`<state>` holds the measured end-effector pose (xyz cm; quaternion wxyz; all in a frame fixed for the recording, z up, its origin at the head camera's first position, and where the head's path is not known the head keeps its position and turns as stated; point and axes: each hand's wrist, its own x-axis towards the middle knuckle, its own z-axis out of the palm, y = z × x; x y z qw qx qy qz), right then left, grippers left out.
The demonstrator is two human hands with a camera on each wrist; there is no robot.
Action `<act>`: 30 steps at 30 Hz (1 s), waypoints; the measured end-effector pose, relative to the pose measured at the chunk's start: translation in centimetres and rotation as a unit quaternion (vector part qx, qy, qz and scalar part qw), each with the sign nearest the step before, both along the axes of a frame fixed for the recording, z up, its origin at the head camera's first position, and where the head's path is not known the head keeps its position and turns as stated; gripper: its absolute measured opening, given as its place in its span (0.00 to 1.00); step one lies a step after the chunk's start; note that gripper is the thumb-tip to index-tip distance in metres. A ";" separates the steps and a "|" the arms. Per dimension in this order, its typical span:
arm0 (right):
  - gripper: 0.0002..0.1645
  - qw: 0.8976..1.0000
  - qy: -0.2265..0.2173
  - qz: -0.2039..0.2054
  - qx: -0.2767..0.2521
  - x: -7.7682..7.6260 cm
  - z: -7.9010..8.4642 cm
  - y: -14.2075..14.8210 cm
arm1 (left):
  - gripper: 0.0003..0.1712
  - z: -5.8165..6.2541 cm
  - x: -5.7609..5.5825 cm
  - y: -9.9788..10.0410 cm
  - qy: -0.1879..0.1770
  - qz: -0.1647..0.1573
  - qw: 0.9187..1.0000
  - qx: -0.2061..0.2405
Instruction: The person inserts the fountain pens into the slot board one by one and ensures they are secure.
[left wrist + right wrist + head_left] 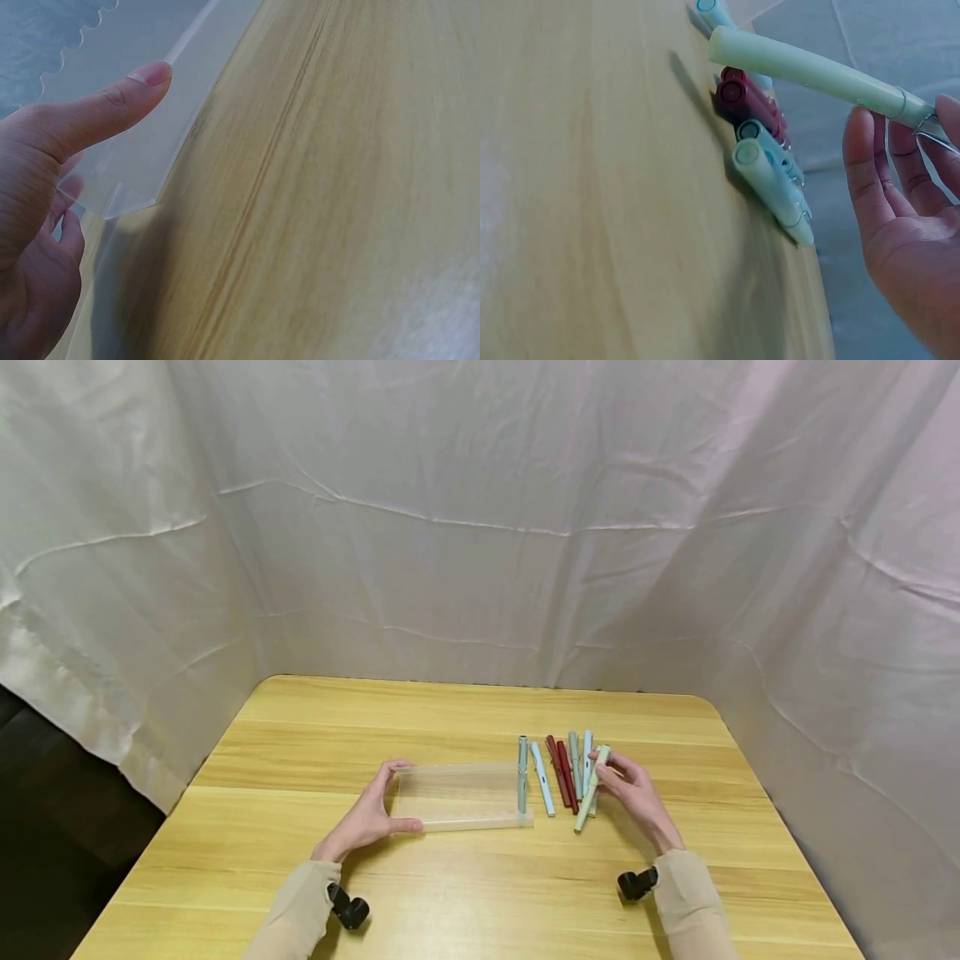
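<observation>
My left hand (369,816) grips the left end of a clear plastic pen tray (457,795), thumb on the near edge and fingers at the far edge. In the left wrist view, the tray (139,161) has a scalloped rim. One grey-green pen (522,781) lies across the tray's right end. Beside the pile of pens, my right hand (633,793) pinches a pale green pen (587,806) near its clip. The right wrist view shows that pen (802,69) raised above the others, its far end pointing away from the fingers.
Right of the tray lie a light blue pen (542,779), two dark red pens (558,768), a grey-green pen (575,764) and another light blue pen (587,752). Another pale green pen (769,184) lies at the pile's end. The wooden table (465,902) ends at a pale curtain (450,568).
</observation>
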<state>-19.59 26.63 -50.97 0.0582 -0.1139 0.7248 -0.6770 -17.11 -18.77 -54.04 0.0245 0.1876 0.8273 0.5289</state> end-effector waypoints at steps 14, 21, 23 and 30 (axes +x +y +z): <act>0.15 0.999 0.028 -0.022 -0.016 0.3 1.1 -1.2 | 0.56 0.0 0.0 0.0 -0.002 0.001 1.000 0.001; 0.15 0.997 0.052 -0.044 -0.030 0.2 1.2 -2.3 | 0.56 -0.1 -0.1 -0.1 0.001 0.000 1.000 0.000; 0.17 0.996 0.065 -0.047 -0.026 0.1 1.2 -2.6 | 0.55 -0.1 0.0 0.0 0.002 0.001 1.000 0.001; 0.20 0.993 0.099 -0.057 0.000 0.0 1.5 -3.7 | 0.55 -0.1 0.0 0.0 -0.001 0.000 1.000 0.002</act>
